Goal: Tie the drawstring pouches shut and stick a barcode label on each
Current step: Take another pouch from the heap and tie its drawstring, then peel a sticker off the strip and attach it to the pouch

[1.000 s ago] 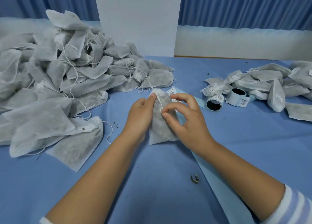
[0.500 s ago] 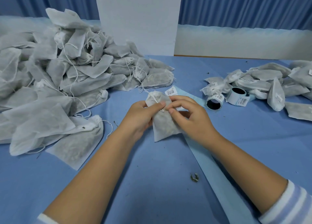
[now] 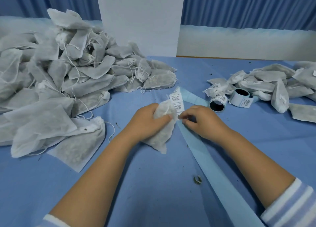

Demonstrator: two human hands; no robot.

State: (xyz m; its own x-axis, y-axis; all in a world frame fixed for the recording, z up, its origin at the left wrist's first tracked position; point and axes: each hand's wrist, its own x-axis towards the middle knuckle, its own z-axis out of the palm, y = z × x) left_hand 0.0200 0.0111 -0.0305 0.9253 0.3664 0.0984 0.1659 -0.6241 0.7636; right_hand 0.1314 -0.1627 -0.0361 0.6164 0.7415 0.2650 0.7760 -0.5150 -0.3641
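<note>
**Layout.** The blue table (image 3: 153, 189) carries everything noted here. A large heap of pouches (image 3: 68, 76) lies well to the left of the left grip (image 3: 145, 122). A smaller heap of labelled pouches (image 3: 273, 85) lies beyond and to the right of the right grip (image 3: 200, 119). The backing strip (image 3: 206, 160) passes under the right grip and runs back toward the person. Two label rolls (image 3: 218, 103) stand just beyond that grip. The pouch in work (image 3: 161, 134) is in the left grip, and its lower end appears to rest on the table. The barcode labels (image 3: 176, 97) sit on the strip just beyond both grips.

**Risks, as judged.**
- Nothing weighs the strip down, so it may lift with the label.
- A label peeled by one corner could fold onto itself or tear.
- The knot at the pouch neck cannot be confirmed. If it is loose, the contents may spill.
- A label pressed over gathered cloth may not hold.

**Grip.**
- Left grip: closed round the upper part of the pouch, with the thumb across its front.
- Right grip: fingers curled, tips pinching the edge of the nearest label (image 3: 179, 115). How far the label has lifted cannot be made out.
</note>
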